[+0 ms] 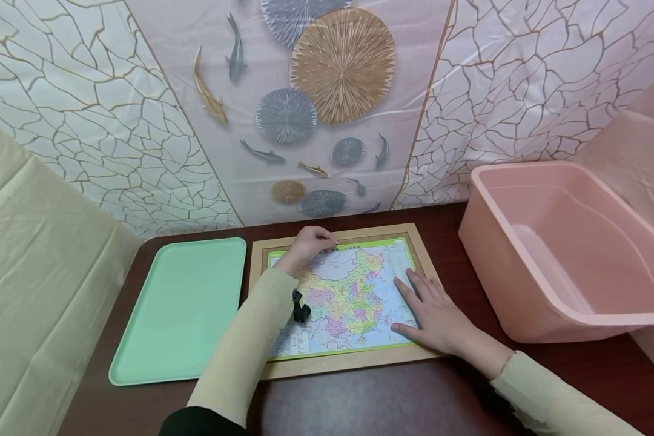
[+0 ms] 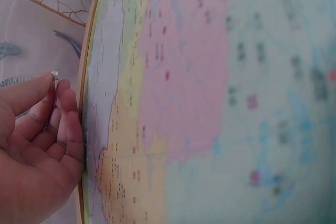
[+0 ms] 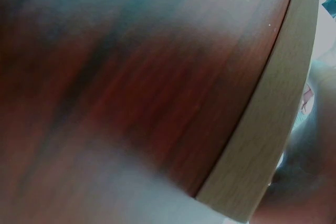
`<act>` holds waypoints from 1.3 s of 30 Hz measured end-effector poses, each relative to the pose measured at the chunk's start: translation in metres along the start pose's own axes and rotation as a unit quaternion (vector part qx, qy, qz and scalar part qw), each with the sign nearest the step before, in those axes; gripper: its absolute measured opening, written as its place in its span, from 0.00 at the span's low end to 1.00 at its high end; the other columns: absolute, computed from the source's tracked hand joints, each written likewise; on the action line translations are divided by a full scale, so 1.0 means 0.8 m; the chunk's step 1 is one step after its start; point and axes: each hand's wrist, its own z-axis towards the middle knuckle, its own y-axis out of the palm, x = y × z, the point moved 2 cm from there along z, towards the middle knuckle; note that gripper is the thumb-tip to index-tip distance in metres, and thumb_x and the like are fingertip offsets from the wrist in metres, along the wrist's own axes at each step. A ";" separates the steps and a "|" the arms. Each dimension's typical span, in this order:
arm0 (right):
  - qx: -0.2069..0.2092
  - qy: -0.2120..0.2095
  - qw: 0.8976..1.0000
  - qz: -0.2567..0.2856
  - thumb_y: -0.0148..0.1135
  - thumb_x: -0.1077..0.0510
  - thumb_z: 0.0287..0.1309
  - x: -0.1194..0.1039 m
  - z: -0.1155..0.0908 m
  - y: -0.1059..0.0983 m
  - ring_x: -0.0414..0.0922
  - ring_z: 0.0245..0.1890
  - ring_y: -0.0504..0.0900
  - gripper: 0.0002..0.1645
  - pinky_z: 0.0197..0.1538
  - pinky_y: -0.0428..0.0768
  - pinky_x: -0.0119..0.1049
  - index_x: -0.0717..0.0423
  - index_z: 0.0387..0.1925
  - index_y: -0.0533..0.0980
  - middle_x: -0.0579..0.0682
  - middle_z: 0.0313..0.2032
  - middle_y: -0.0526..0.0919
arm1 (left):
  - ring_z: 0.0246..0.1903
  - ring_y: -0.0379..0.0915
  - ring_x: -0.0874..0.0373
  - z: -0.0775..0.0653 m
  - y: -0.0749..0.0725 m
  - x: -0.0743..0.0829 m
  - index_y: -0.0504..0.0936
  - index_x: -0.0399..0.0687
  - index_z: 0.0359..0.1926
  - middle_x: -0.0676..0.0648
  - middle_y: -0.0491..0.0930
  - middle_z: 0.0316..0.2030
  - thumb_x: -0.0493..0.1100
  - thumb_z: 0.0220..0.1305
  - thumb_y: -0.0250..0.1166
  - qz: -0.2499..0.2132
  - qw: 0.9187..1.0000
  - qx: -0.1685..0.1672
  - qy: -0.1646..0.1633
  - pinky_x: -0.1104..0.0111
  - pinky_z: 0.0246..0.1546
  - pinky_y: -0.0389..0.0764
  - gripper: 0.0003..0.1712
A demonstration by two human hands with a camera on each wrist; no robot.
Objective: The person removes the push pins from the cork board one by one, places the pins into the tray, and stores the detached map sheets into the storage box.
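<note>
A map (image 1: 340,297) of China with a green border lies on a wood-framed board (image 1: 354,362), whose brown surface shows round the map's edges. At the map's top edge, my left hand (image 1: 308,245) pinches a small clear pushpin (image 2: 54,74) between thumb and fingertips. My right hand (image 1: 438,315) rests with spread, straight fingers on the right side of the map and the frame. The right wrist view shows mostly the frame's edge and the table, blurred, with little of that hand.
To the left of the board lies a light green tray (image 1: 182,309). A deep pink tub (image 1: 523,254) stands at the right on the dark red-brown table (image 1: 360,406). Behind the table hangs a patterned cloth (image 1: 316,163).
</note>
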 end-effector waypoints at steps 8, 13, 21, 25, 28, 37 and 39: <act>0.001 -0.001 1.000 -0.001 0.62 0.28 0.68 -0.001 0.000 0.000 0.66 0.84 0.48 0.57 0.82 0.53 0.69 0.56 0.84 0.56 0.67 0.83 0.51 | 0.44 0.81 0.49 -0.001 -0.002 0.000 0.87 0.34 0.53 0.38 0.87 0.48 0.40 0.79 0.64 -0.015 1.000 0.015 -0.009 0.62 0.49 0.84 0.13; 0.002 0.000 1.000 0.000 0.63 0.28 0.68 -0.002 -0.001 -0.001 0.66 0.84 0.48 0.57 0.82 0.53 0.69 0.56 0.84 0.56 0.67 0.83 0.51 | 0.47 0.84 0.47 -0.002 -0.005 -0.001 0.87 0.32 0.53 0.35 0.87 0.47 0.39 0.79 0.63 -0.027 0.999 0.022 -0.014 0.59 0.54 0.86 0.13; 0.000 0.000 1.000 0.003 0.63 0.29 0.68 -0.002 -0.001 -0.002 0.67 0.84 0.49 0.57 0.82 0.54 0.68 0.56 0.84 0.56 0.67 0.83 0.51 | 0.45 0.84 0.48 -0.003 -0.012 -0.005 0.87 0.31 0.53 0.36 0.88 0.45 0.39 0.79 0.63 -0.033 0.999 0.030 -0.024 0.60 0.54 0.87 0.14; 0.000 0.000 1.000 0.005 0.63 0.29 0.68 -0.002 -0.001 -0.002 0.67 0.84 0.49 0.57 0.82 0.53 0.69 0.56 0.84 0.56 0.67 0.83 0.51 | 0.46 0.86 0.46 -0.002 -0.016 -0.008 0.87 0.31 0.53 0.35 0.89 0.45 0.39 0.79 0.63 -0.031 0.999 0.034 -0.020 0.62 0.53 0.88 0.14; 0.000 0.000 1.000 0.006 0.63 0.29 0.68 -0.002 -0.001 -0.002 0.67 0.84 0.49 0.57 0.82 0.53 0.69 0.57 0.84 0.56 0.67 0.83 0.51 | 0.48 0.86 0.44 -0.005 -0.019 -0.008 0.87 0.31 0.53 0.33 0.89 0.48 0.39 0.79 0.63 -0.028 0.999 0.034 -0.016 0.62 0.53 0.88 0.14; 0.001 0.000 1.000 0.005 0.62 0.28 0.68 -0.002 -0.001 -0.001 0.67 0.84 0.48 0.57 0.82 0.53 0.69 0.56 0.84 0.56 0.67 0.83 0.51 | 0.54 0.85 0.40 -0.016 -0.032 -0.003 0.86 0.32 0.54 0.32 0.88 0.52 0.39 0.79 0.63 -0.041 0.998 0.040 -0.016 0.56 0.59 0.87 0.14; 0.001 0.001 1.000 0.005 0.62 0.28 0.68 -0.002 -0.001 -0.001 0.67 0.84 0.48 0.57 0.82 0.53 0.69 0.56 0.84 0.56 0.67 0.83 0.51 | 0.54 0.84 0.40 -0.018 -0.036 -0.003 0.86 0.32 0.53 0.33 0.88 0.51 0.39 0.80 0.62 -0.044 0.998 0.045 -0.018 0.55 0.60 0.87 0.13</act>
